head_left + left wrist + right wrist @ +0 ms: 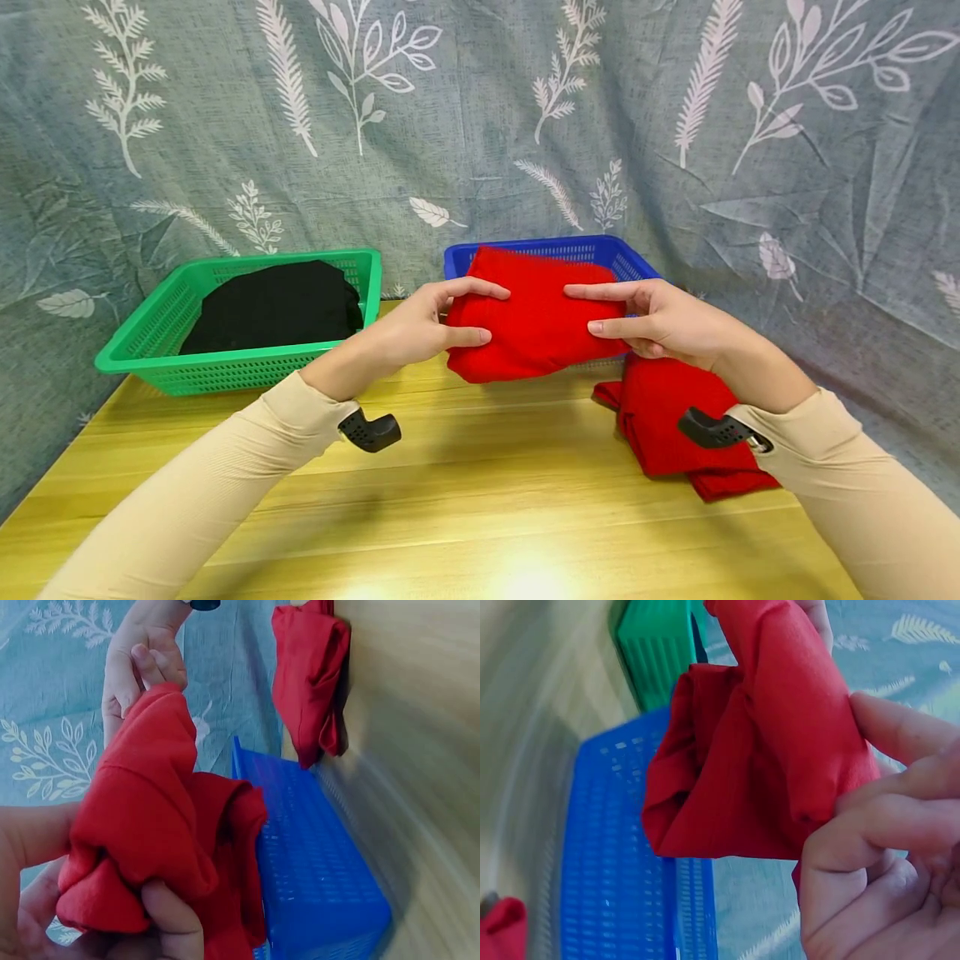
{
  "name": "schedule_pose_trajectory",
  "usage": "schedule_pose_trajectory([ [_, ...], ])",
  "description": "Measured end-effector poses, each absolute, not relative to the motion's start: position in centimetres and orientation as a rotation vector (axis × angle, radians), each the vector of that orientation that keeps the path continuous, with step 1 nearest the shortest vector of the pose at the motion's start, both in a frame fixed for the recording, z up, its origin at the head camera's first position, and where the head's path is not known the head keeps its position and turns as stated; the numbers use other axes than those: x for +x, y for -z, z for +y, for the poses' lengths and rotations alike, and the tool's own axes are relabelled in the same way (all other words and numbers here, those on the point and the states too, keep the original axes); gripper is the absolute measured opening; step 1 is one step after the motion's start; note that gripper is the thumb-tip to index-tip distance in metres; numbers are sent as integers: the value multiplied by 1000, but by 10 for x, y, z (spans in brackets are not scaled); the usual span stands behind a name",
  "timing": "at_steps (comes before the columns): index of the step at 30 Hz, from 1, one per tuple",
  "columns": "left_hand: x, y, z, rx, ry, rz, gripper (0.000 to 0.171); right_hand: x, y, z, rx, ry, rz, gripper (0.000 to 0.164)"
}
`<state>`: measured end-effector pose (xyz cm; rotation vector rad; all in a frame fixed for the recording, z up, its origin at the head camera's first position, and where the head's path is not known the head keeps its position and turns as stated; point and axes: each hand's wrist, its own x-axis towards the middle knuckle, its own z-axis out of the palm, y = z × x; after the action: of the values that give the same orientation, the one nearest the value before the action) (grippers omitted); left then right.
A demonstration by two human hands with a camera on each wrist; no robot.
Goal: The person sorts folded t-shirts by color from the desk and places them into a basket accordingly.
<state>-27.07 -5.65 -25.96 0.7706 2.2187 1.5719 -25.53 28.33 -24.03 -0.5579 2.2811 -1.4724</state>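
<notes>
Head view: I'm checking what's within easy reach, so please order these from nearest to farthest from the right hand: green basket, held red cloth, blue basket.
1. Held red cloth: gripped by the right hand.
2. Blue basket: just behind the cloth.
3. Green basket: off on the left side.

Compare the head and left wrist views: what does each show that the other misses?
Only the head view shows the green basket, the black cloth in it and the sleeves.
Only the left wrist view shows the layered folds on the far side of the held cloth.
Both share that cloth, the left hand, right hand, blue basket, second red cloth, table and curtain.
</notes>
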Motion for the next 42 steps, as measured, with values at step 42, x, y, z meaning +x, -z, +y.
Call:
schedule_pose_trajectory([
  [42,-363,282,6,712,-1506,2394,51,-357,248,320,-384,1331,2454,64],
])
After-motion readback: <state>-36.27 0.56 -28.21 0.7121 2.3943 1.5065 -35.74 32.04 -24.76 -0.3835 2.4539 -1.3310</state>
